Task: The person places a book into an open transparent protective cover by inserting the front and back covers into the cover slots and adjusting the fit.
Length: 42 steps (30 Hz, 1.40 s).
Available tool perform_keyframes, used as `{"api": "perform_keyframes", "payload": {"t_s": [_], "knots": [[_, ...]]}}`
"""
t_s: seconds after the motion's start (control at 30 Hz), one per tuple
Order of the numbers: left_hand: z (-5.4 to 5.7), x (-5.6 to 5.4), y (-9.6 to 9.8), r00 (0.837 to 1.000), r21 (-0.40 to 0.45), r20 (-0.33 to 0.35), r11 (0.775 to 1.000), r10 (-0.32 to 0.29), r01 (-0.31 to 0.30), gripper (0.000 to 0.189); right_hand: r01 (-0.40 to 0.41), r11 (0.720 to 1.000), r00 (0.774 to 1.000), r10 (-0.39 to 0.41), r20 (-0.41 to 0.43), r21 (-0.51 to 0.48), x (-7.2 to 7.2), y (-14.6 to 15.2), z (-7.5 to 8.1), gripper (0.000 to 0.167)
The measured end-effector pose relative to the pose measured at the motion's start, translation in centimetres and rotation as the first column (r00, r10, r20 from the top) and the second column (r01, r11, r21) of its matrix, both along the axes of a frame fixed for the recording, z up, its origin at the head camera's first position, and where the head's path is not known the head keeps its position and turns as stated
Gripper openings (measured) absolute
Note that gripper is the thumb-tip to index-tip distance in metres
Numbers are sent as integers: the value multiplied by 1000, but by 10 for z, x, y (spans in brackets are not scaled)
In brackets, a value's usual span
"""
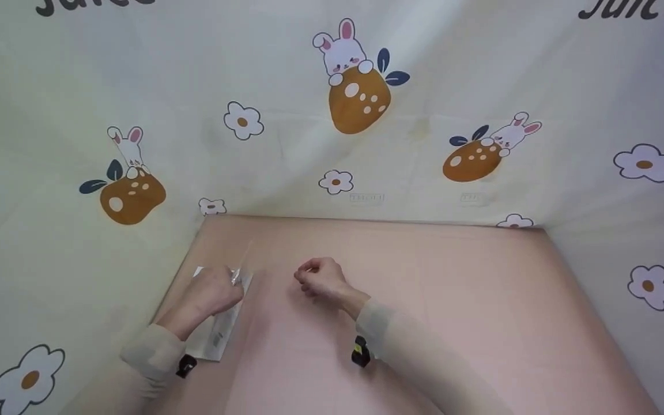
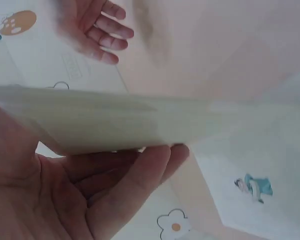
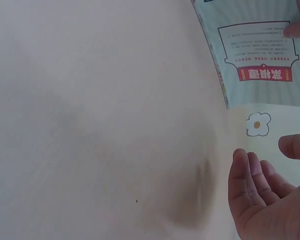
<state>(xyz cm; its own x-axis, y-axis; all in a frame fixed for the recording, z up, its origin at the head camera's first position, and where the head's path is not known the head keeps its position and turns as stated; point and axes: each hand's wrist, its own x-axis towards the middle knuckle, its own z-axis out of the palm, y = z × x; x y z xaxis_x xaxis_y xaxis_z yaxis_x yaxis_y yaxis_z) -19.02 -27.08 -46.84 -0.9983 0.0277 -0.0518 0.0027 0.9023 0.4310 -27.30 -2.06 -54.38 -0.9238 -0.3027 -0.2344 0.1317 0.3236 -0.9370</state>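
Observation:
A flat, pale green printed packet (image 3: 260,50) with a red label hangs from my left hand (image 1: 211,294). The left wrist view shows it nearly edge-on, with the thumb and fingers of the left hand (image 2: 115,200) pinching its lower edge. A shiny clear strip of film (image 1: 236,276) shows beside those fingers in the head view; what it belongs to is unclear. My right hand (image 1: 323,279) hovers to the right of the packet, apart from it. In the right wrist view the right hand (image 3: 270,200) has loosely bent fingers and a thumb standing away, holding nothing.
Both hands are over a pink tabletop (image 1: 453,300). Pale cloth walls (image 1: 286,63) with rabbit, fruit and flower prints rise behind it and at both sides. Black wrist cameras show below the left cuff (image 1: 153,351) and right cuff (image 1: 373,323).

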Motion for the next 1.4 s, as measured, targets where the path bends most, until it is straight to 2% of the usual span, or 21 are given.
{"api": "perform_keyframes", "payload": {"t_s": [0.13, 0.27, 0.3, 0.33, 0.5, 0.67, 0.77, 0.9, 1.13, 1.27, 1.4], "knots": [[0, -2, -14, 999, 15, -51, 1000, 18, -17, 29, -14, 1000, 1000, 14, -17, 6, -2, 4, -3, 13], [0, -7, -28, 997, 50, -63, 998, 53, -49, 10, -29, 999, 999, 30, -41, 27, -2, 10, -6, 15], [1, -8, -32, 997, 55, -50, 997, 65, -62, 5, -31, 999, 998, 32, -44, 32, -3, 11, -7, 15], [2, -9, -35, 997, 56, -38, 996, 75, -72, 8, -33, 999, 998, 34, -45, 33, -3, 12, -8, 16], [7, -10, -52, 991, 59, 58, 991, 118, -122, 40, -38, 999, 998, 40, -42, 34, -4, 17, -10, 16], [7, -12, -67, 976, 96, 153, 981, 153, -169, 45, -43, 997, 998, 46, -45, 62, -4, 20, -12, 16], [3, -13, -76, 963, 114, 203, 972, 179, -205, 48, -42, 998, 999, 43, -29, 54, -4, 22, -14, 15], [-5, -15, -85, 955, 107, 220, 968, 200, -227, 57, -30, 999, 1000, 30, 0, 27, -5, 25, -16, 15], [-22, -12, -96, 971, 61, 166, 981, 174, -186, 54, -10, 1000, 1000, 10, 20, 14, -6, 27, -19, 12], [-31, -9, -96, 973, 27, 148, 983, 177, -183, 53, -11, 1000, 1000, 11, 23, -2, -6, 26, -20, 12], [-38, -10, -91, 974, -67, 138, 983, 181, -173, 45, -10, 1000, 1000, 10, 11, 10, -6, 27, -20, 12]]}}
